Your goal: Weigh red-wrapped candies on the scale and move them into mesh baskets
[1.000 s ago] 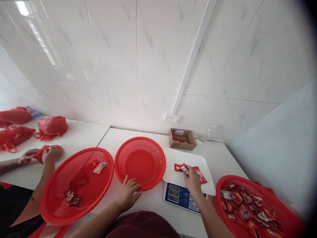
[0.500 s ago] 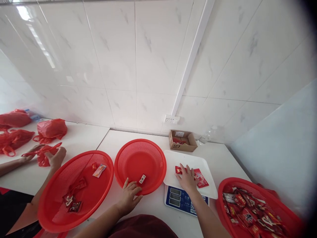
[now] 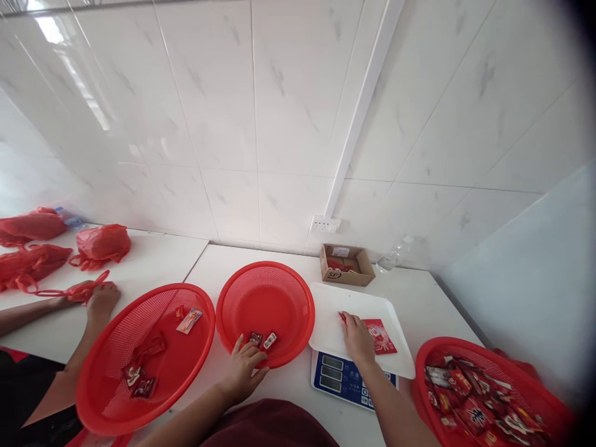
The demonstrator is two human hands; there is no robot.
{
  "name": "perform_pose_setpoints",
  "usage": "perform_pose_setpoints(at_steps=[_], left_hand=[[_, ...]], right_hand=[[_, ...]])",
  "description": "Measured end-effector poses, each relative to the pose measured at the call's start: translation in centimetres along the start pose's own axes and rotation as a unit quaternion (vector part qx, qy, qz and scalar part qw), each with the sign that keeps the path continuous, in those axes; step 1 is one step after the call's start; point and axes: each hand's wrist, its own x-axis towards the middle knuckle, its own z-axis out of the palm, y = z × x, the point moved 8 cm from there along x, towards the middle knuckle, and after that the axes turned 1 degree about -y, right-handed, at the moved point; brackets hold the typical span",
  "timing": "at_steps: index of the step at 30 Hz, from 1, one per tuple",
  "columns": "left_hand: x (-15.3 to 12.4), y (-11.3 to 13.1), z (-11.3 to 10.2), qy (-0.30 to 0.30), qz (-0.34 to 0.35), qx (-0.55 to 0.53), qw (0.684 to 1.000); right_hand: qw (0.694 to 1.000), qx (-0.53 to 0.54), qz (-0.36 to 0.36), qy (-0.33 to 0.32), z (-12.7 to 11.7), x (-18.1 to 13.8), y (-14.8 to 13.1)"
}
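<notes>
the left hand is laid flat on the near rim of the middle red basket, fingers spread and holding nothing, so the basket seems steadied. just beyond its fingertips two small wrapped sweets are seen inside. the right hand is pressed down on the white scale tray, fingers together over a red packet (pinched or merely covered cannot be told); a second red packet lies just beside it. three red baskets are counted. farther off, one cardboard box stands at the wall.
</notes>
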Motion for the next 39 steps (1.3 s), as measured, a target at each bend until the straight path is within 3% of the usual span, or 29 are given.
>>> perform_pose_setpoints(at_steps=[4, 7, 11, 14, 17, 19, 22, 25, 29, 32, 35, 37, 39], left_hand=[[0.1, 0.0, 0.0, -0.012, -0.007, -0.003, 1.000], [0.1, 0.0, 0.0, -0.015, -0.012, 0.000, 1.000], [0.1, 0.0, 0.1, -0.018, -0.010, 0.007, 1.000], [0.2, 0.0, 0.1, -0.026, -0.007, 0.007, 1.000], [0.2, -0.1, 0.2, -0.023, -0.006, 0.009, 1.000], [0.2, -0.2, 0.2, -0.009, -0.001, 0.007, 1.000], [0.1, -0.3, 0.3, 0.019, 0.013, -0.002, 1.000], [0.1, -0.4, 0.2, 0.035, 0.015, -0.003, 0.999], [0.3, 0.0, -0.3, 0.014, 0.004, -0.001, 1.000], [0.3, 0.3, -0.5, -0.006, -0.001, 0.004, 1.000], [0.1, 0.1, -0.1, -0.013, 0.004, 0.016, 1.000], [-0.2, -0.5, -0.1, 0.003, 0.006, 0.035, 0.999], [-0.4, -1.9, -0.5, 0.039, -0.018, 0.062, 0.997]], right_hand=[[0.985, 0.143, 0.085, 0.040, -1.0, 1.2, 0.1], [0.951, 0.285, 0.106, 0.061, -2.0, 1.4, -3.0], [0.892, 0.451, 0.014, -0.033, -2.4, 1.2, -10.2], [0.895, 0.425, -0.089, -0.106, -2.4, 0.8, -13.1], [0.956, 0.279, -0.086, -0.044, -2.7, 1.2, -9.6], [0.990, 0.140, 0.002, 0.005, -2.8, 1.1, -4.5], [0.987, -0.019, 0.159, -0.015, -2.5, -0.4, 3.1], [0.977, -0.047, 0.204, -0.051, -2.2, -2.0, 7.0], [0.982, 0.036, 0.181, -0.041, -2.4, -1.8, 7.5], [0.966, 0.195, 0.167, -0.019, -2.6, -0.6, 5.4], [0.921, 0.375, 0.103, -0.029, -2.9, 0.4, 0.2], [0.906, 0.417, 0.046, -0.060, -3.3, 0.2, -4.3], [0.921, 0.381, -0.031, -0.077, -3.9, -0.8, -8.7]])
